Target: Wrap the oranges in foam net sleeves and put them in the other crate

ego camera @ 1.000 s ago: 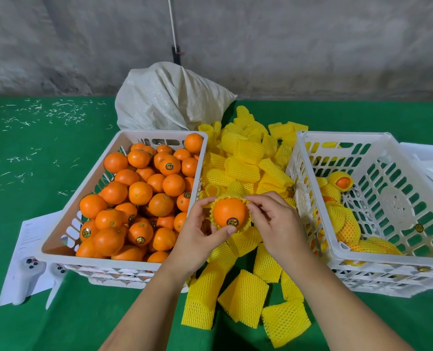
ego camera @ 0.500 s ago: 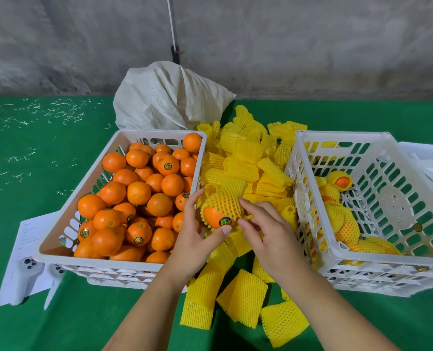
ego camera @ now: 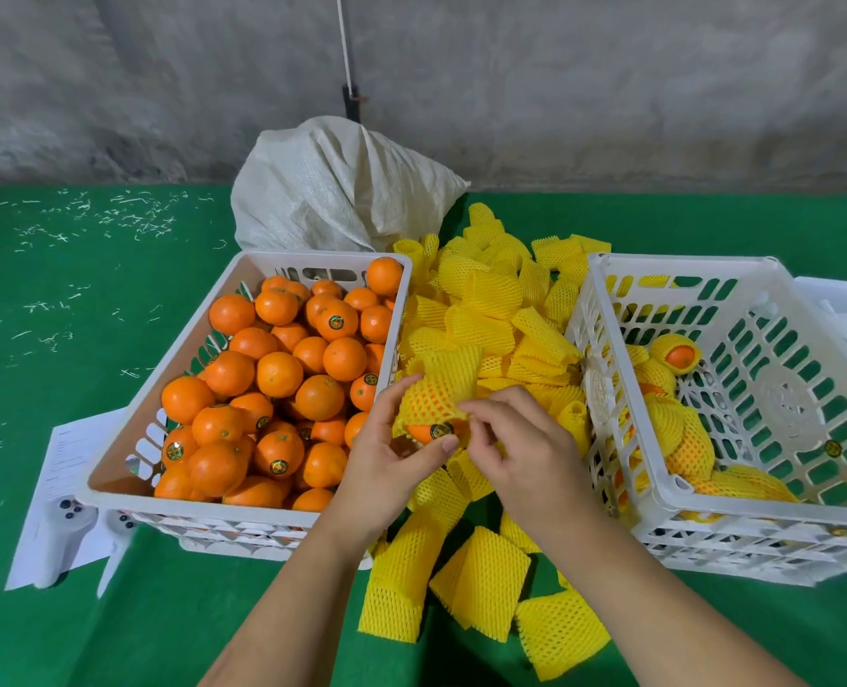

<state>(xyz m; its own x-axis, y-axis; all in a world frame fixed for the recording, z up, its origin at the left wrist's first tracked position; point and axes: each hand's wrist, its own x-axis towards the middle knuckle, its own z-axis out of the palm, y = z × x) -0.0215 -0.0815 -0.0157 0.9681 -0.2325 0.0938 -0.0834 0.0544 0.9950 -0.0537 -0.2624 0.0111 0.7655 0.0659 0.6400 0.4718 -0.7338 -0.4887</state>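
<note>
Between the two crates I hold an orange (ego camera: pixel 424 431), mostly covered by a yellow foam net sleeve (ego camera: pixel 434 396); only its lower part with a sticker shows. My left hand (ego camera: pixel 392 463) grips it from the left with thumb and fingers. My right hand (ego camera: pixel 520 448) pinches the sleeve's edge on the right side. The left white crate (ego camera: pixel 164 369) is full of bare oranges (ego camera: pixel 279 374). The right white crate (ego camera: pixel 768 513) holds several wrapped oranges (ego camera: pixel 674 352).
A pile of loose yellow sleeves (ego camera: pixel 491 314) lies between the crates, with more in front (ego camera: pixel 481 582). A white woven sack (ego camera: pixel 342 190) sits behind. White paper and two game-style controllers (ego camera: pixel 72 528) lie left of the orange crate on the green mat.
The sleeve has been pulled over the orange, from a rim around its base to covering most of it. Both hands shifted slightly while turning the fruit.
</note>
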